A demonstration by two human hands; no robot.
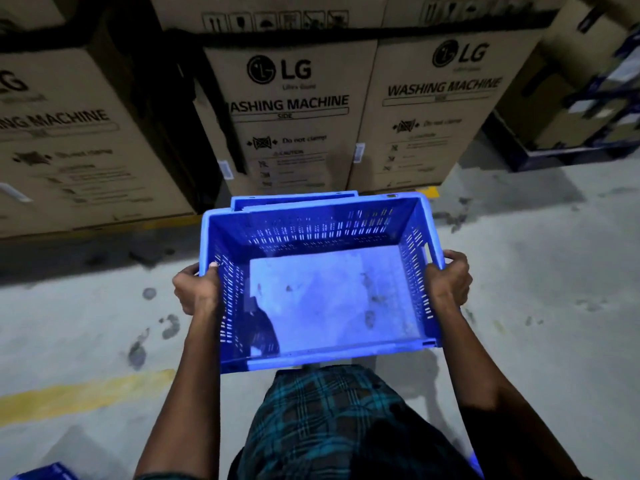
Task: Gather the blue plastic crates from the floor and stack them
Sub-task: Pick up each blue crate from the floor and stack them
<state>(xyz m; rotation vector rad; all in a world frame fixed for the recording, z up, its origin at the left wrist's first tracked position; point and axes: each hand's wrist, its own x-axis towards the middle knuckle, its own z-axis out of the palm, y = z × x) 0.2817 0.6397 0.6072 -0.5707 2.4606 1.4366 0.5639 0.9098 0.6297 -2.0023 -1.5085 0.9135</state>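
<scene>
Now both hands carry a blue plastic crate [322, 278] above the concrete floor [519, 306], held level in front of the person's body. The left hand [195, 289] grips the crate's left rim, its fingers curled round the outside edge and its thumb lying over the top of the wall. The right hand [448, 277] grips the right rim in the same way, fingers wrapped round the outer edge by a handle slot. The crate has slotted side walls and a pale, smudged bottom, and nothing lies inside it. Just past its far rim the top edge of a second blue crate [294, 200] shows, lower down and close to the cardboard boxes [287, 109]. Those boxes stand in a row along the far side, printed with a washing machine label. A yellow painted line [86, 393] crosses the floor at the near left, and dark stains mark the concrete beside it. At the near left corner a piece of another blue thing [45, 472] peeks in; whether it is a crate cannot be told. A checked garment [332, 427] covers the person's lower body.
</scene>
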